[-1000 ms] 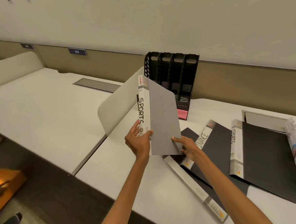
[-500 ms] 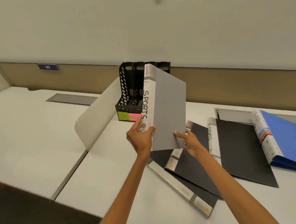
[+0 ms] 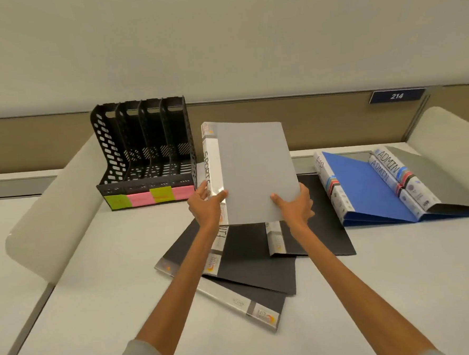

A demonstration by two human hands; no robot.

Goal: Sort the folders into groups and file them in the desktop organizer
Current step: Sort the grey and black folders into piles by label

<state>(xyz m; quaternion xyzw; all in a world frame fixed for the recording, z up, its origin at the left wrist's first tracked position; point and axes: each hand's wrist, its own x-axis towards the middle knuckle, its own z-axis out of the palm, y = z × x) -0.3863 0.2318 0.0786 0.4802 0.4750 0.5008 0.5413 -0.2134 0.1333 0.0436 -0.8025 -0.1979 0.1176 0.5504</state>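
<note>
Worktop (image 3: 398, 277): white, and it fills the lower half of my head view.

Black folders (image 3: 255, 261): I count three, lying flat and overlapping at the worktop's centre.

Blue folder (image 3: 365, 185): lies toward the right rear edge. Two folders with spines marked ADMIN (image 3: 398, 178) lie against its right side.

Organizer (image 3: 144, 155): black and perforated, with four slots that I see standing empty. It stands at the left rear of the worktop.

Grey folder (image 3: 255, 170): held off the worktop and tilted up, just beside the organizer's right wall and above the black folders. Its spine, marked SPORTS, is on the left.

Left hand (image 3: 206, 206): grips the spine near its lower end, thumb on the front.

Right hand (image 3: 295, 206): grips the lower right edge, thumb on the cover and fingers behind.

Sticky notes (image 3: 149, 197): green, pink, green and pink, along the organizer's front.
</note>
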